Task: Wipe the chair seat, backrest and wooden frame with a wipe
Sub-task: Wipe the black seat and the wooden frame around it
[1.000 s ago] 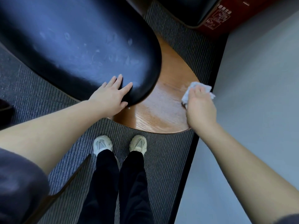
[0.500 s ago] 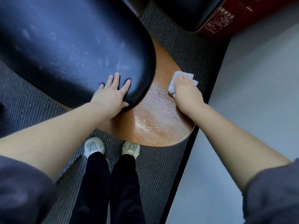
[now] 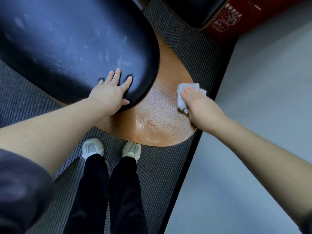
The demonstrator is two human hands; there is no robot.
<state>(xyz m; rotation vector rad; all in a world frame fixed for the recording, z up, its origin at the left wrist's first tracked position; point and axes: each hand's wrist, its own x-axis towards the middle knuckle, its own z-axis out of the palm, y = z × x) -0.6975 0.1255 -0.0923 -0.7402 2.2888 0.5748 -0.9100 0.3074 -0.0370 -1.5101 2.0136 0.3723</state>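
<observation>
Fingers (image 3: 191, 91) of right hand (image 3: 201, 106) press wipe (image 3: 182, 102) onto wooden frame (image 3: 157, 123).

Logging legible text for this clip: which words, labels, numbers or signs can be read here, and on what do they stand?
On the red box, top right: a line of pale characters above a printed panel, too blurred to read.
No other text shows in the head view.

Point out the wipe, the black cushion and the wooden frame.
wipe (image 3: 181, 100), head view, bunched left edge.
black cushion (image 3: 76, 44), head view, middle of its top.
wooden frame (image 3: 157, 119), head view, glossy bare panel.
</observation>
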